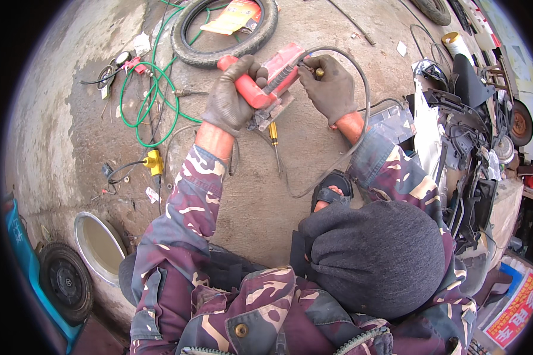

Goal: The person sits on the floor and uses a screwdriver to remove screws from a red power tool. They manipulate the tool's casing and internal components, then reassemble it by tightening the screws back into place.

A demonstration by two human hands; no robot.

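Note:
My left hand [234, 92], in a grey glove, is wrapped round the red curved handle [249, 89] of a hand tool. The tool has a pale red body [281, 59], a dark ribbed part and a metal base. My right hand [328, 86], also gloved, is closed on a brass fitting [319, 73] at the tool's right side, where a black hose [364, 77] loops out and down. A screwdriver with a yellow handle [273, 133] lies on the concrete just below the tool.
A tire [183, 32] lies beyond my hands. Green hose [124, 103] and a yellow device [154, 163] are at left. A metal basin [98, 248] and spare wheel [65, 281] sit lower left. Dark panels and scrap [459, 136] pile along the right. My sandalled foot [331, 192] is below.

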